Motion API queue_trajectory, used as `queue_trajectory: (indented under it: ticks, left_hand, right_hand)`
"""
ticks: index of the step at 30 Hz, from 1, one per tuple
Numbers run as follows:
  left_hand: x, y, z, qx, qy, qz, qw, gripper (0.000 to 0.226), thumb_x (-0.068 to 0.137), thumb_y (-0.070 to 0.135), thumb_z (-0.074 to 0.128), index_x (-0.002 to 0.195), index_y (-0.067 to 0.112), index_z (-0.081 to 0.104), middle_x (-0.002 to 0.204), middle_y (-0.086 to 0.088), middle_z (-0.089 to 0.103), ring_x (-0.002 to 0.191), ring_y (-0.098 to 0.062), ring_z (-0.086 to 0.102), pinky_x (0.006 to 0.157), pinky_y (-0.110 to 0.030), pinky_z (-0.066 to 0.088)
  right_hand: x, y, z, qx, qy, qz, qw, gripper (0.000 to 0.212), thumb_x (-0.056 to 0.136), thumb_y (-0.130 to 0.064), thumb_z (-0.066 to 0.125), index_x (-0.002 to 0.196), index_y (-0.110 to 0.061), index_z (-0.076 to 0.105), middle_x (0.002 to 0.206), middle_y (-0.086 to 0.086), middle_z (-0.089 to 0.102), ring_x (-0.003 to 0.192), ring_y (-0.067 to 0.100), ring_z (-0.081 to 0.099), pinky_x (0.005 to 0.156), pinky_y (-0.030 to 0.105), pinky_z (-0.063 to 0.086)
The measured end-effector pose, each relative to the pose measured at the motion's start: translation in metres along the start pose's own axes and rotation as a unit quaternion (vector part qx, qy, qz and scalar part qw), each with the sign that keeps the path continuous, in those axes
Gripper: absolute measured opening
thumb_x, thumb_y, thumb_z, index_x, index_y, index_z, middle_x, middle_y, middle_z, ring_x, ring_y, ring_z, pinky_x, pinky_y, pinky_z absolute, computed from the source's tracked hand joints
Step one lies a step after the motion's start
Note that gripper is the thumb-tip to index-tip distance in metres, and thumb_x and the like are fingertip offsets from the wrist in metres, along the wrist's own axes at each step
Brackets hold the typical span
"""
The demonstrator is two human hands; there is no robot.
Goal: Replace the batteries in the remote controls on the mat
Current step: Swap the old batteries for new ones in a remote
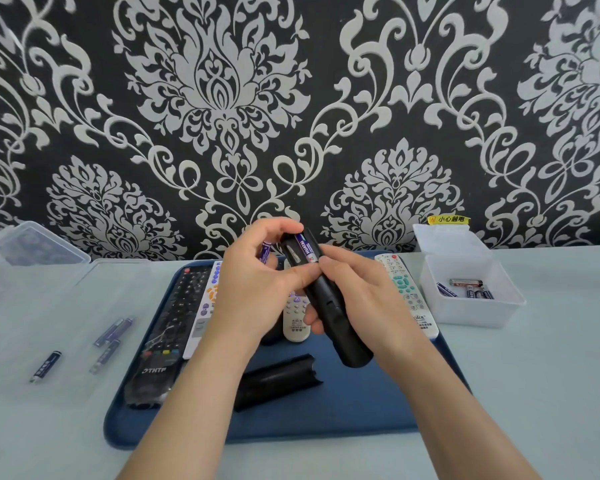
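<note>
Above the blue mat (pixel 361 414), the black remote (pixel 331 308) runs near to far, gripped round its middle by the right hand (pixel 361 299), while the left hand (pixel 253 282), closer to the open far-end bay (pixel 290 255), pinches a spare battery (pixel 264 251) just left of the seated battery (pixel 304 245).

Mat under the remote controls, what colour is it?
The mat is plain dark blue, with no pattern; it shows best in the head view.

Seemingly a room in a home; black damask wallpaper (pixel 291 98) backs a table (pixel 551 375) in pale cloth. Household remotes (pixel 406 292) lie on a mat (pixel 361 410).
</note>
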State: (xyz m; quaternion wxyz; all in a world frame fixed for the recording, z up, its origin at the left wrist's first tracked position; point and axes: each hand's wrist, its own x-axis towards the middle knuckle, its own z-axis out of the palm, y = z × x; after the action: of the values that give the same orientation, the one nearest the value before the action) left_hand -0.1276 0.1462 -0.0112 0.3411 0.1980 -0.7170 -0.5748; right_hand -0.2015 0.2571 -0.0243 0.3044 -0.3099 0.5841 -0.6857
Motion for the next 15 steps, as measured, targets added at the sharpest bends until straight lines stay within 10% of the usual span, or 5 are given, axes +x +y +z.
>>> queue_trajectory:
  ticks: [4, 15]
  left_hand:
    - [0.0036, -0.0004, -0.0049, -0.066, -0.014, -0.043, 0.997, 0.05, 0.068, -0.008, 0.077, 0.103, 0.027, 0.069, 0.097, -0.01, 0.069, 0.082, -0.021, 0.064, 0.071, -0.037, 0.052]
    - [0.0011, -0.0026, 0.0037, -0.052, 0.04, -0.071, 0.995, 0.024, 0.08, -0.001, 0.069, 0.087, 0.02, 0.077, 0.076, 0.0, 0.067, 0.07, -0.012, 0.06, 0.072, -0.03, 0.052]
  right_hand:
    - [-0.0015, -0.0017, -0.0017, 0.007, -0.031, 0.01, 0.999, 0.025, 0.102, -0.017, 0.045, 0.112, -0.013, 0.068, 0.081, 0.022, 0.069, 0.055, 0.024, 0.059, 0.051, 0.031, 0.052]
    - [-0.0014, 0.0026, -0.0029, -0.091, -0.006, 0.025, 0.996, 0.015, 0.1, -0.023, 0.05, 0.099, -0.017, 0.064, 0.075, 0.015, 0.073, 0.053, 0.025, 0.066, 0.05, 0.032, 0.054]
